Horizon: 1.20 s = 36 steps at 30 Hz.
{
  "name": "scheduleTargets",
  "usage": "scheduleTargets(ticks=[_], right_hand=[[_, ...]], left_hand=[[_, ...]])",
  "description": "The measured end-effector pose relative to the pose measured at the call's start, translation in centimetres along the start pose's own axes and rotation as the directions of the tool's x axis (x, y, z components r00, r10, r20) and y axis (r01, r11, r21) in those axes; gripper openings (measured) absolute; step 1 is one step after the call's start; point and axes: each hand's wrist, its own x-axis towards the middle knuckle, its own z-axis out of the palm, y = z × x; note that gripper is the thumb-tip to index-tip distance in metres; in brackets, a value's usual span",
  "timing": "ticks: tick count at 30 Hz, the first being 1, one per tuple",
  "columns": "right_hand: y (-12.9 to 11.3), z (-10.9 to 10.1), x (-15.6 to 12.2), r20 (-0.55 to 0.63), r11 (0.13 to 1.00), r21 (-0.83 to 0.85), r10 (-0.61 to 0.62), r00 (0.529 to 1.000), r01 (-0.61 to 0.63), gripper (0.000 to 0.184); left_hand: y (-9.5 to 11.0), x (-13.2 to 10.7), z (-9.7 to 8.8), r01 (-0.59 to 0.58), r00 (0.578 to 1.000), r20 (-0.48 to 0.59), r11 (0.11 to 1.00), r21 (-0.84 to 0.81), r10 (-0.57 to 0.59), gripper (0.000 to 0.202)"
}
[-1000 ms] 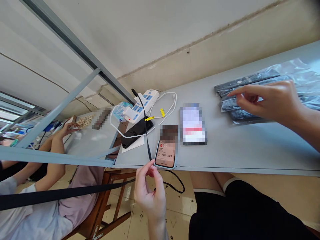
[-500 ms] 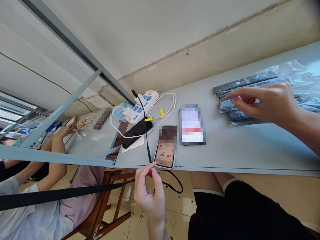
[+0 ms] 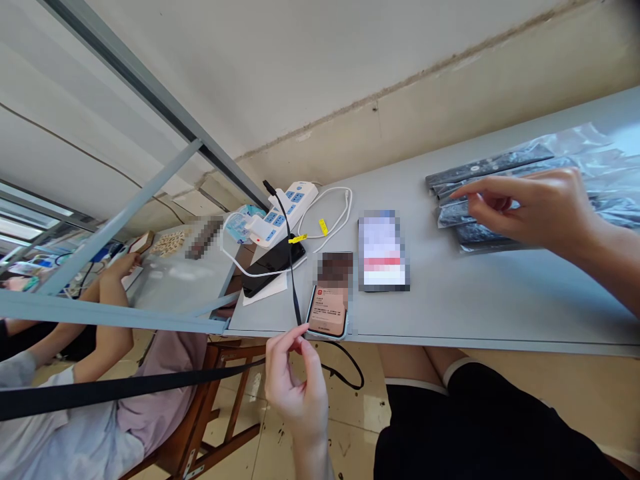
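My left hand (image 3: 299, 383) is just below the table's front edge, thumb and index finger bent together in a pinch. Its fingertips overlap a thin black cable (image 3: 295, 293) by the corner of a lit phone (image 3: 327, 313); whether they grip the cable is unclear. Over several dark, long items in clear plastic bags (image 3: 490, 230) is my right hand (image 3: 530, 203), thumb and index finger close together, other fingers curled. Anything between those fingertips is too small to make out. A second phone (image 3: 384, 250), its screen blurred out, lies between the hands.
A white power strip (image 3: 293, 207) with a looped white cable (image 3: 350, 207) stands at the back left. Beside it lies a black phone (image 3: 273, 267). A metal frame bar (image 3: 150, 200) crosses on the left, where another person's arm (image 3: 113, 300) rests on a neighbouring table.
Both my hands keep nearly the same pose; the left has shifted slightly leftward in view. The other person's hand has moved a little down and left, away from the small tan pieces.
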Motion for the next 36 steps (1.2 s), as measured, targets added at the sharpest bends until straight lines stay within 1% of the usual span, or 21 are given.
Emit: scheduleTargets(ticks=[6,16,22,27,32,36], right_hand=[[0.0,-0.1,-0.1,-0.001,1.0,0.001,-0.004,1.0,0.004,0.03],[-0.2,0.0,0.0,0.009,1.0,-0.023,0.0,1.0,0.0,0.031],[-0.3,0.0,-0.1,0.013,1.0,-0.014,-0.003,1.0,0.003,0.032],[-0.2,0.2,-0.2,0.013,0.999,-0.035,-0.017,1.0,0.018,0.032],[-0.4,0.2,-0.2,0.038,0.998,-0.05,-0.021,0.999,0.023,0.034],[-0.3,0.2,-0.2,0.037,0.997,-0.061,-0.035,0.999,0.037,0.034]], left_hand=[[-0.1,-0.1,0.0,0.03,1.0,-0.004,0.999,-0.026,-0.03,0.015],[-0.3,-0.1,0.3,-0.001,1.0,-0.017,1.0,0.001,0.001,0.014],[-0.3,0.1,0.6,-0.012,0.998,-0.054,1.0,0.012,0.013,0.012],[-0.3,0.1,0.7,0.012,0.999,-0.046,1.0,0.001,-0.012,0.013],[-0.7,0.1,0.9,0.015,0.998,-0.063,1.0,0.014,-0.014,0.012],[-1.1,0.1,0.9,0.021,0.999,-0.046,0.999,0.037,-0.019,0.012]])
